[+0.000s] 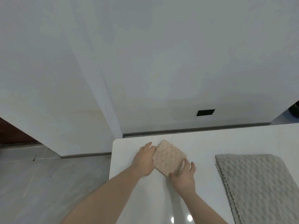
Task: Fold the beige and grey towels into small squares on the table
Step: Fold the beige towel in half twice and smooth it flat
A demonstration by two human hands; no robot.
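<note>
Fingers, left hand (144, 159): straight and flat, tips laid against the left edge of the beige towel (168, 157); nothing curled round the cloth. Bare forearm runs down to the lower left of the view.

Fingers, right hand (183, 174): spread and relaxed, resting on the near right corner of the beige towel, palm down; slightly blurred, so whether the thumb tucks under the edge cannot be told. Bare forearm runs to the lower edge of the view.

Beige towel: folded to a small, thick, roughly square pad, turned at a slant so that one corner points away from the person. Soft pile with a raised bubble or waffle texture; edges scalloped. Lies on the worktop near its far left corner, between the two hands.

Grey towel (257, 186): larger piece, same bubbled texture in pale grey, lying flat in layers whose wavy edges show stacked along its left side. Sits well to the right of the beige towel, apart from both hands, and runs out of view at the right and bottom.

Worktop (202, 143): white, smooth and glossy, rounded far left corner; light spots reflect near the bottom edge.

Surroundings: white wall (161, 62) behind, with a small black rectangular plate (205, 112) low down; grey skirting strip (194, 129) along its foot; pale grey tiled floor (48, 183) on the left; a brown panel (14, 133) at the far left.
</note>
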